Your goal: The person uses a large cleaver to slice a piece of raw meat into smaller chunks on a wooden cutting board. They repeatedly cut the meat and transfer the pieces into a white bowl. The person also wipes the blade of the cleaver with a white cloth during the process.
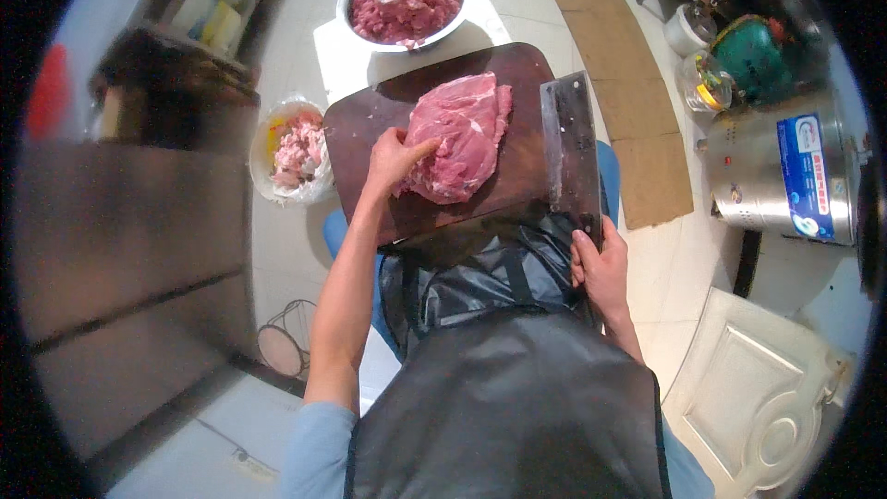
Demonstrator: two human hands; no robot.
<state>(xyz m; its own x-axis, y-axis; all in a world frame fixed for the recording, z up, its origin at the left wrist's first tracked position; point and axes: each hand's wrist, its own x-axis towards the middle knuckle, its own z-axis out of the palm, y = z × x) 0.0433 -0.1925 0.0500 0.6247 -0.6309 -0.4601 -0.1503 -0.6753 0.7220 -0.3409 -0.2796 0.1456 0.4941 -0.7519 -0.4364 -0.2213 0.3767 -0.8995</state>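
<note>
A large slab of raw red meat [464,134] lies on a dark brown cutting board [356,134] in front of me. My left hand [399,159] grips the slab's left edge, thumb on top, with some of its fingertips hidden. In my right hand [602,270] is the handle of a cleaver [570,143]. Its broad dark blade points away from me along the board's right edge, apart from the meat.
Beyond the board, a metal bowl [344,2] heaped with cut meat stands on a white surface [334,65]. On the left is a lined tub [261,180] of pale scraps. Cardboard [628,102] covers floor at right, near a steel cylinder [753,166]. A black apron [504,407] covers my lap.
</note>
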